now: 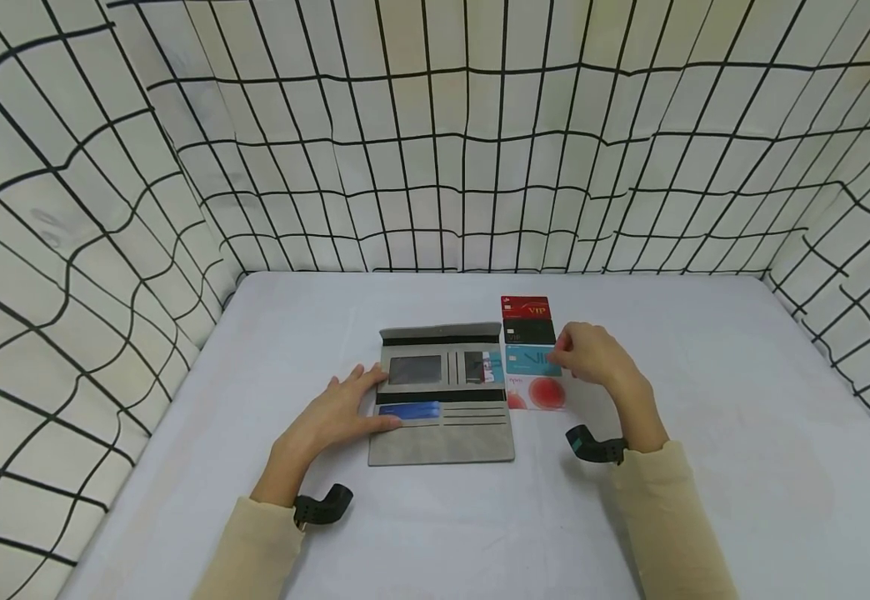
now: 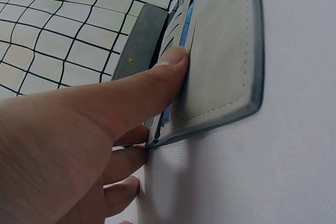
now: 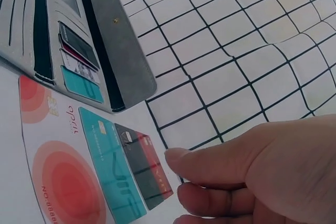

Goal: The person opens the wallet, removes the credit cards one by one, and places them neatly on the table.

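Observation:
A grey wallet [image 1: 442, 446] lies unfolded on the table, with a blue card [image 1: 409, 410] in a left pocket and several cards [image 1: 492, 367] tucked in a right pocket. My left hand [image 1: 341, 412] rests at its left edge; the thumb [image 2: 170, 59] presses beside the blue card. In a column to the wallet's right lie a red card [image 1: 525, 307], a black card [image 1: 528, 332], a teal card [image 1: 528, 360] and a white card with red circles [image 1: 536, 392]. By the teal card's right edge is my right hand [image 1: 592, 358], fingers loosely bent, nothing visible between them.
A white cloth covers the table [image 1: 435, 533]. Black-gridded white fabric [image 1: 465, 167] rises behind it and on both sides. Each wrist wears a black camera mount [image 1: 322, 505]. The wallet's flap [image 3: 118, 40] with a snap stud stands tilted up at the far side.

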